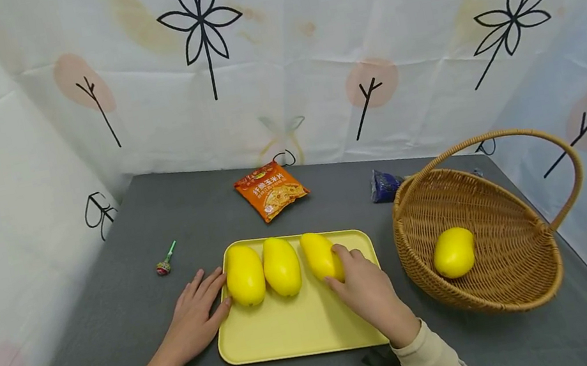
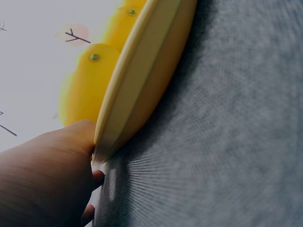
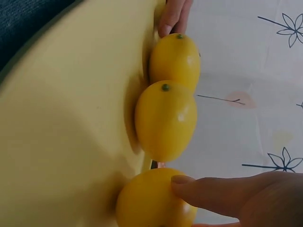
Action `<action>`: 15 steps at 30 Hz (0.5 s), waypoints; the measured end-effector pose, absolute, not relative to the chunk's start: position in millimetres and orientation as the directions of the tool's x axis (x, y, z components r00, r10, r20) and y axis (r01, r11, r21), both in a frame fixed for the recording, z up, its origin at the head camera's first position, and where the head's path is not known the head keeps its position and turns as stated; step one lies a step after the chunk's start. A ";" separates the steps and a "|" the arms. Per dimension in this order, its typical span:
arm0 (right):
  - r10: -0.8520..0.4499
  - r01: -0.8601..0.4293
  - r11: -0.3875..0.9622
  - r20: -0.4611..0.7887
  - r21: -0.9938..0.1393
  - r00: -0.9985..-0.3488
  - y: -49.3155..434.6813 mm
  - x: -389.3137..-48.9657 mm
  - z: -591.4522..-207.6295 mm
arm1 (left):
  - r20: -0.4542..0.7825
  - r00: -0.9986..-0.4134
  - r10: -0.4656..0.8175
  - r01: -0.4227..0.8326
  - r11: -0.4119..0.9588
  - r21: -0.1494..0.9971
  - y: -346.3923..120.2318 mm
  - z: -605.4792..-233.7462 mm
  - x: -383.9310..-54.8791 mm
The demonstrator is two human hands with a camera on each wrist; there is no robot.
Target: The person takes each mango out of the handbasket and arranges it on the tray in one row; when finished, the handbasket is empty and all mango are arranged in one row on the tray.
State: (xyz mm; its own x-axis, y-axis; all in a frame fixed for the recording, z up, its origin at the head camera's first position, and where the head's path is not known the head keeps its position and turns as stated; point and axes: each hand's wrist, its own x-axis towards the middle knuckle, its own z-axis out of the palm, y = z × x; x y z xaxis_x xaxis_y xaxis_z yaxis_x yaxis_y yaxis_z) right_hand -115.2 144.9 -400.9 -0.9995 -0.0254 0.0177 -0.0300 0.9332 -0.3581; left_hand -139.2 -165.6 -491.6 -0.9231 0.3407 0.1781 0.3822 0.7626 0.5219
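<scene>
On a yellow tray (image 1: pixel 290 336), several yellow mangoes lie in a row along the far side. My right hand (image 1: pixel 371 292) holds the rightmost mango (image 1: pixel 319 256), thumb on its near side and fingers over its right side. In the right wrist view, the thumb presses that mango (image 3: pixel 147 201) close to the tray surface. My left hand (image 1: pixel 192 316) rests at the tray's left edge, fingers extended and thumb at the rim, beside the leftmost mango (image 1: pixel 245 275). The middle mango (image 1: pixel 282 267) lies untouched. A wicker basket (image 1: pixel 490 208) on the right contains another mango (image 1: pixel 454 253).
Behind the tray lies an orange snack packet (image 1: pixel 271 190). A lollipop (image 1: pixel 166 260) is on the grey table to the left. A dark blue packet (image 1: pixel 384 186) sits partly behind the basket, whose tall handle (image 1: pixel 572 162) arches up. Patterned white cloth hangs around the table.
</scene>
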 end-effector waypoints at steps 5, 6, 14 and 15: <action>-0.014 -0.031 0.937 0.051 -0.348 -0.999 141.8 -116.9 -404.7 | 0.178 -0.924 0.340 0.381 0.761 0.526 -165.1 -490.5 -139.0; -0.012 -0.032 0.937 0.059 -0.348 -0.998 141.2 -117.0 -405.4 | 0.178 -0.924 0.340 0.381 0.760 0.526 -165.0 -490.3 -138.9; -0.021 -0.046 0.934 0.072 -0.354 -0.997 138.2 -114.9 -407.9 | 0.166 -0.926 0.339 0.374 0.765 0.524 -164.3 -489.0 -138.7; -0.024 -0.047 0.934 0.070 -0.355 -0.997 138.0 -114.4 -407.8 | 0.163 -0.926 0.340 0.373 0.766 0.523 -164.3 -489.0 -138.7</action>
